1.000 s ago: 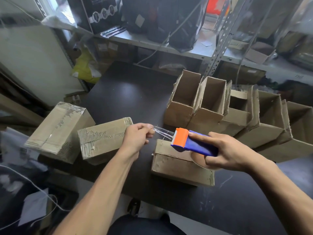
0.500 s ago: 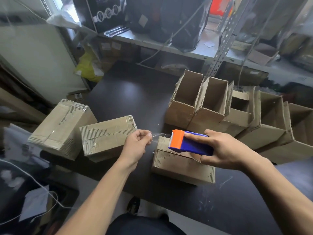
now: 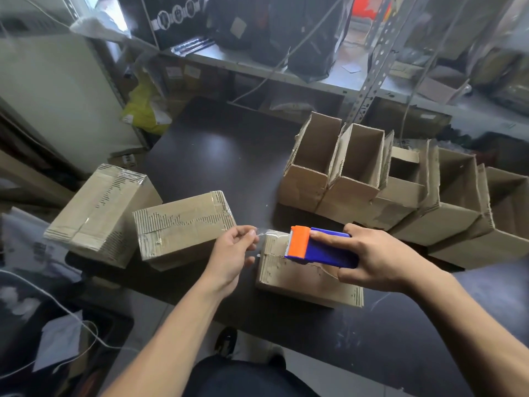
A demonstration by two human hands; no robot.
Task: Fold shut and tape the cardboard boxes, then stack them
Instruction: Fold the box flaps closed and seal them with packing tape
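Pinching the tape [image 3: 264, 232] end, left hand [image 3: 232, 255] sits just off the box's [image 3: 300, 277] left edge; right hand [image 3: 375, 257] grips the dispenser [image 3: 317, 246] above its seam, running left-right.

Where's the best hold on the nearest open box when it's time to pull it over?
Grip the upright near flap of the leftmost open box from above, judging by its pose: the mouth faces up, its left side is clear, and another open box presses against its right.

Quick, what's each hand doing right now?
Left hand: pinched shut on the clear tape end.
Right hand: closed around the tape dispenser.
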